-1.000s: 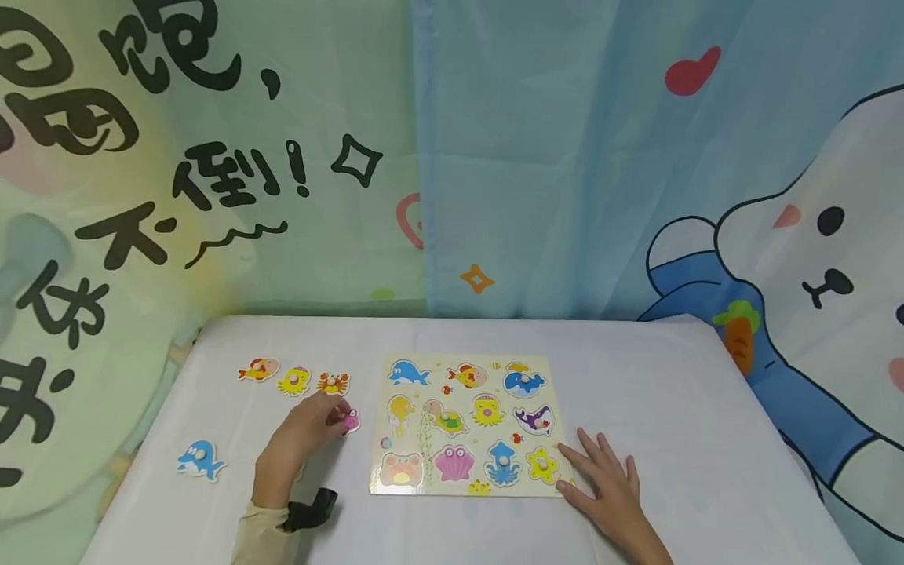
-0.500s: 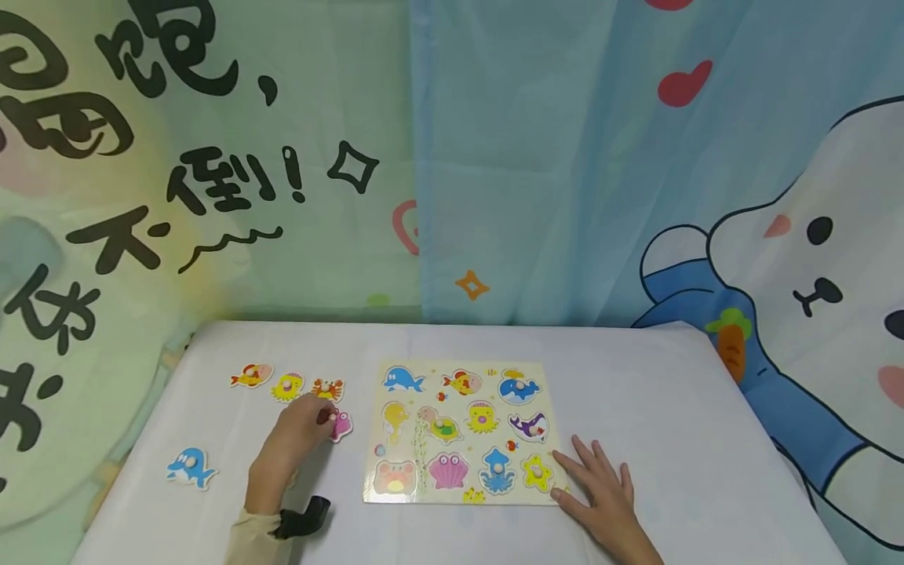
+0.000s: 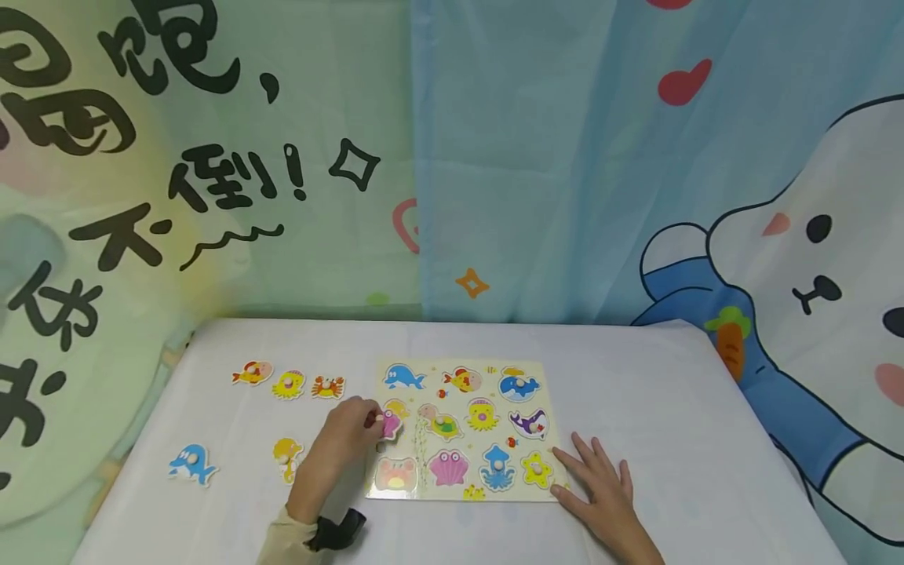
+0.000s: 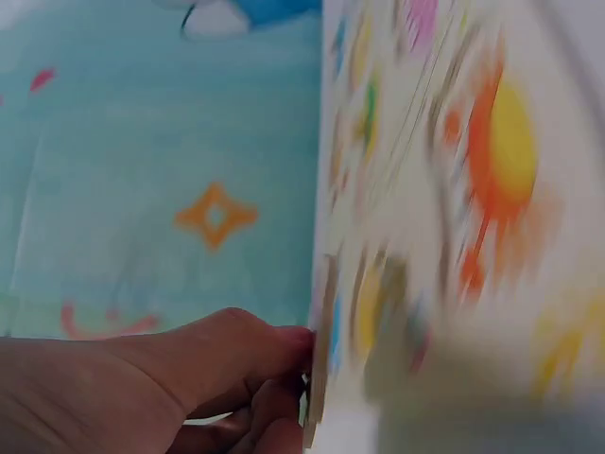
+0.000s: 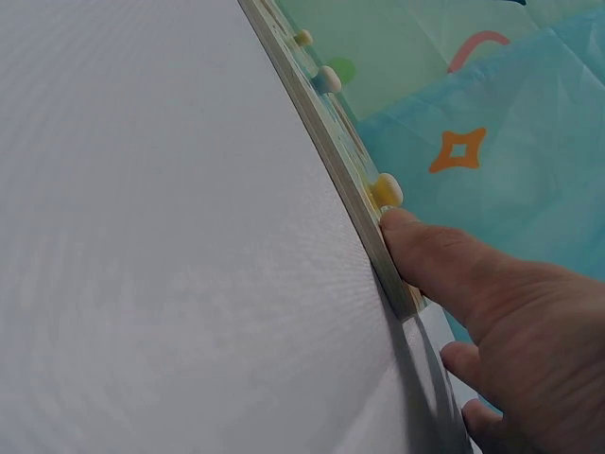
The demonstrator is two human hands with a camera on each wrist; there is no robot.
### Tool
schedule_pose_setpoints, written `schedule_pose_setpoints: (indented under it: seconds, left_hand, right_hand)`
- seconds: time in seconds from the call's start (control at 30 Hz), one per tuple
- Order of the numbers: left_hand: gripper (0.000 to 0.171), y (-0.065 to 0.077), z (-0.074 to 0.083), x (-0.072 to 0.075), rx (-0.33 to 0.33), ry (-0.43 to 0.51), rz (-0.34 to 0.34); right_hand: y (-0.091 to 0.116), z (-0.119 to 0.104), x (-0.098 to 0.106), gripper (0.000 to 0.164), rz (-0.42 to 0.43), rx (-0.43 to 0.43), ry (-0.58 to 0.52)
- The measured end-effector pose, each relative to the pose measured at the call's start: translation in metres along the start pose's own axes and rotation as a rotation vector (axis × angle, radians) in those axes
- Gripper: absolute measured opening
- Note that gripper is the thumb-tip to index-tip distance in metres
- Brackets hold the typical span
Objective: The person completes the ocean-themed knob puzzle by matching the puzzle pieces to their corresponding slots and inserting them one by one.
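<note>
In the head view my left hand [image 3: 344,435] pinches a pink shell puzzle piece [image 3: 391,424] over the left edge of the puzzle board [image 3: 475,468]. The piece overlaps the printed yellow seahorse there. From the left wrist, thumb and fingers grip the thin edge of the piece [image 4: 321,355], with the board's pictures blurred beyond. My right hand [image 3: 603,490] lies with spread fingers at the board's right edge. In the right wrist view a fingertip [image 5: 402,227] touches the board's edge beside a knobbed yellow piece [image 5: 386,192]. A pink shell picture [image 3: 448,468] shows in the bottom row.
Left of the board lie loose knobbed pieces: a fish [image 3: 253,373], an octopus [image 3: 289,384], a crab [image 3: 328,387], a blue dolphin [image 3: 193,464] and a yellow seahorse [image 3: 286,457], partly behind my left arm. A printed curtain [image 3: 523,196] hangs behind the white table [image 3: 706,439].
My left hand has lifted the pink shell piece from below the crab and carried it right to the board's left edge. The yellow seahorse piece is uncovered. My right hand has stayed put.
</note>
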State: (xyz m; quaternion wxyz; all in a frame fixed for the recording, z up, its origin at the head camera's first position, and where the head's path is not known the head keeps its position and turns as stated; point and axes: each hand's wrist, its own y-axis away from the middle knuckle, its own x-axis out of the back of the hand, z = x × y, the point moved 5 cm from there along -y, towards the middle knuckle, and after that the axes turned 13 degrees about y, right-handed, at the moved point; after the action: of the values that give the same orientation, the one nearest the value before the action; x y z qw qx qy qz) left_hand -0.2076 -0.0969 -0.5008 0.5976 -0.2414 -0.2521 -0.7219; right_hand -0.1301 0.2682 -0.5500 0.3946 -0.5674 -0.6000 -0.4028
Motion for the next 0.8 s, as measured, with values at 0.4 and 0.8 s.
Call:
schedule_pose_setpoints:
  seconds: [0.4, 0.8]
  left_hand:
    - [0.012, 0.015, 0.046, -0.084, -0.262, -0.012, -0.160]
    - [0.021, 0.019, 0.046, -0.094, -0.328, -0.065, -0.110]
  right_hand:
    - [-0.002, 0.001, 0.002, 0.056, 0.018, 0.014, -0.009]
    - [0.000, 0.001, 0.000, 0.056, 0.025, 0.024, -0.020]
